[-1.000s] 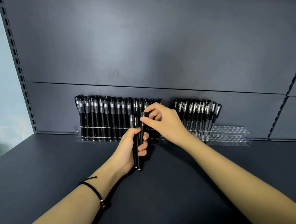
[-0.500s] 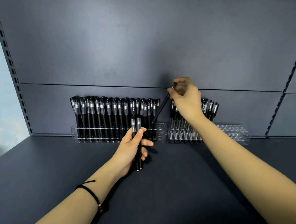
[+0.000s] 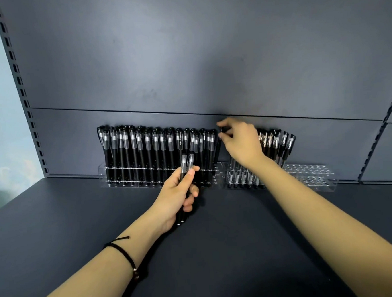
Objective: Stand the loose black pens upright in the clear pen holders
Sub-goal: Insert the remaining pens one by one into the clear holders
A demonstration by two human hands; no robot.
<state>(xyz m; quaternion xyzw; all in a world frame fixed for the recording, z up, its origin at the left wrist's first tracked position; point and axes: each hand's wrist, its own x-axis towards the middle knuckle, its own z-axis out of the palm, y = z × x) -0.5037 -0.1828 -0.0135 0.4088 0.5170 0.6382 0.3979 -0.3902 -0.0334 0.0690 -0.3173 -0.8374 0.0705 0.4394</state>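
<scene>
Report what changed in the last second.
The right hand pulled one black capped pen from the left hand's bundle, raised it, and is lowering it at the right end of the left clear acrylic pen holder. The left hand keeps gripping two black pens; the holder stayed put.

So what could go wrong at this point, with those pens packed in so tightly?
1. The right hand pinches a pen by its top at the end of the crowded left holder. It might miss its hole or knock leaning neighbours.
2. The left hand grips two pens. One could slip onto the shelf.
</scene>
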